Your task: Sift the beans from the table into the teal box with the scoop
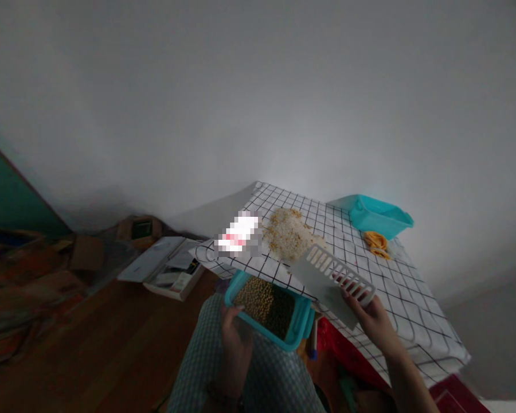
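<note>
My left hand (234, 330) grips the near left rim of a turquoise plastic bin (264, 331), held over my lap just below the table edge. Inside, tan soybeans (254, 297) fill the left part and small dark green beans (281, 312) the right. My right hand (367, 312) has its fingers around the slotted edge of a white plastic board (322, 281). The board leans at a slant over the table's front edge, its far end by a spread heap of pale, rice-like grain mixed with yellow bits (288, 235).
The table wears a white checked cloth (404, 298). Another turquoise bin (380, 215) stands at the back right beside a crumpled orange cloth (377, 244). A bright pixelated object (238, 233) lies at left. An open white box (174, 275) and cartons (140, 229) sit on the floor.
</note>
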`<control>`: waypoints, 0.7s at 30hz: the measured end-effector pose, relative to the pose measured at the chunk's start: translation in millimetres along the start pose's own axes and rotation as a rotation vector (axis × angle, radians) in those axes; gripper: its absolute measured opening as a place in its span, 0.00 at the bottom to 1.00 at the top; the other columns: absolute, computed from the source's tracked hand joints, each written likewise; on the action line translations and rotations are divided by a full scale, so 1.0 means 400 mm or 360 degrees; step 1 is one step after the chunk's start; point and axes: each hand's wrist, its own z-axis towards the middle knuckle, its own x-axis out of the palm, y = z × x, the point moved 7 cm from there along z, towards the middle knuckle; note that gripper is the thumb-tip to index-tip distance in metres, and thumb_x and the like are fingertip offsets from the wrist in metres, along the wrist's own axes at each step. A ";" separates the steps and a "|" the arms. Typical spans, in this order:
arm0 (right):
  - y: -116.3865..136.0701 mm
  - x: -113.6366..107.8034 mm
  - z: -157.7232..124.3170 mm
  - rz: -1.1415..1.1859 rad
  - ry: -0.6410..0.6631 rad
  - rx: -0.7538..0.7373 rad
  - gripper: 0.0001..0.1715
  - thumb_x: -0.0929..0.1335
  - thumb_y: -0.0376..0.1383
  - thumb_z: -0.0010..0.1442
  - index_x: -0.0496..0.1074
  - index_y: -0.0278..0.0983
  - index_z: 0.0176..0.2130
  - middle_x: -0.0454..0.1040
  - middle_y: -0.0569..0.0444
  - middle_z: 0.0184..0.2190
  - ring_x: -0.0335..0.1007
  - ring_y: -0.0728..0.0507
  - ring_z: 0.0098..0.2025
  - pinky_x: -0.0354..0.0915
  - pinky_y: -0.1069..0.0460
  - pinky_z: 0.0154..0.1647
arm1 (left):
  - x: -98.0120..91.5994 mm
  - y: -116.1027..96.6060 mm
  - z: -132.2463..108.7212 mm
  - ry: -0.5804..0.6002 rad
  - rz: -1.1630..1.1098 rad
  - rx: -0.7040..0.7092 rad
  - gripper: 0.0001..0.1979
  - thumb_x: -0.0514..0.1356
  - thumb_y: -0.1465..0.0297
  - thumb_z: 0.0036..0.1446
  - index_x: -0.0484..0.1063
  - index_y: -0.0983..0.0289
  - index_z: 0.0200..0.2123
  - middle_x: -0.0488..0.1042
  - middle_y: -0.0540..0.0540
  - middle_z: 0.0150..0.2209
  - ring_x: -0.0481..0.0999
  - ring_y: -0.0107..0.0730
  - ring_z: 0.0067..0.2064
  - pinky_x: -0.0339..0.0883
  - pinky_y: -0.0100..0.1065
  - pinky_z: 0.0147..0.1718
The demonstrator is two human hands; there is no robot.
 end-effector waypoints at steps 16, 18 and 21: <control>0.019 0.055 0.004 0.0154 0.0026 0.0079 0.32 0.76 0.64 0.72 0.90 0.44 0.57 0.91 0.44 0.58 0.90 0.29 0.57 0.84 0.36 0.62 | 0.010 -0.005 -0.003 0.0039 -0.0049 0.0004 0.20 0.73 0.70 0.40 0.77 0.53 0.40 0.86 0.53 0.42 0.86 0.48 0.46 0.82 0.50 0.55; 0.028 0.086 0.021 0.0194 0.0073 0.0052 0.32 0.75 0.64 0.72 0.89 0.45 0.59 0.90 0.45 0.60 0.88 0.29 0.60 0.82 0.35 0.66 | 0.002 -0.002 0.001 0.0028 -0.0027 -0.0002 0.19 0.73 0.69 0.42 0.78 0.53 0.40 0.86 0.52 0.42 0.86 0.47 0.46 0.82 0.49 0.54; 0.052 0.136 0.057 0.0243 0.0170 -0.0019 0.34 0.74 0.65 0.73 0.89 0.44 0.59 0.90 0.46 0.60 0.86 0.29 0.63 0.78 0.35 0.70 | -0.018 0.000 0.006 -0.0046 0.0039 -0.0005 0.18 0.73 0.69 0.43 0.78 0.54 0.40 0.85 0.51 0.42 0.85 0.44 0.44 0.82 0.47 0.53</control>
